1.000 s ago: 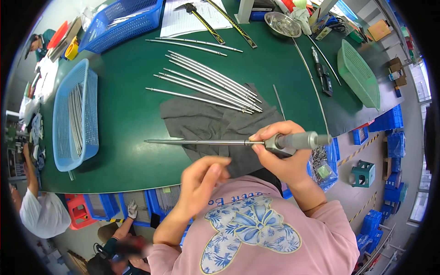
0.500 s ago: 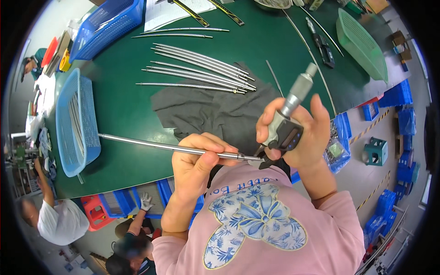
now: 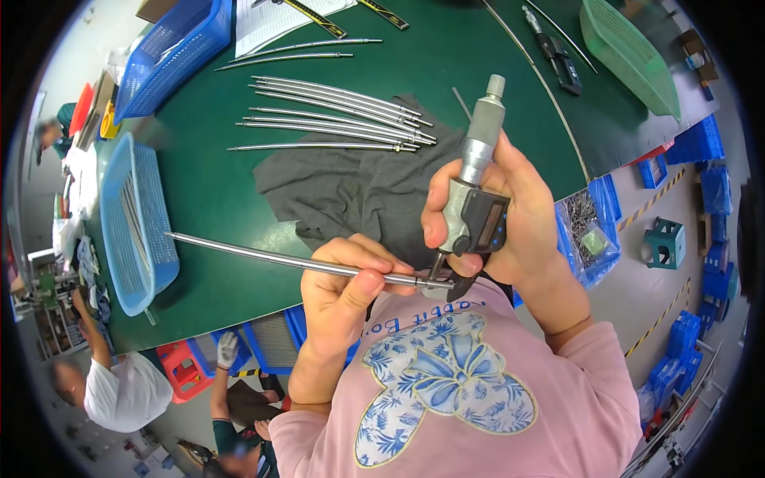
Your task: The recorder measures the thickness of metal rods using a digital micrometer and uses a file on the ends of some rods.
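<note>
Between thumb and fingers, my left hand [image 3: 344, 288] pinches a long thin metal rod [image 3: 263, 254] near its right end. My right hand [image 3: 510, 211] is closed round a digital micrometer [image 3: 480, 211], its thimble pointing up and its small display facing me. The rod's stepped tip lies in the gap of the micrometer's frame, between spindle and anvil; whether both faces touch it I cannot tell. Beyond my hands a dark grey cloth [image 3: 319, 187] is spread on the green table [image 3: 207, 195]. Several similar rods [image 3: 335, 115] lie side by side, their right ends on the cloth.
A light blue basket [image 3: 163, 239] with rods stands at the left, a darker blue basket [image 3: 215, 40] behind it. At the far right are a green basket [image 3: 629, 60] and another micrometer [image 3: 558, 60]. Co-workers [image 3: 119, 390] are at the lower left. A blue bin [image 3: 610, 255] stands beyond the table's right edge.
My right hand has brought the micrometer left and turned it more upright. The rod's tip now sits further inside its frame. My left hand keeps its pinch on the rod. The view has shifted slightly.
</note>
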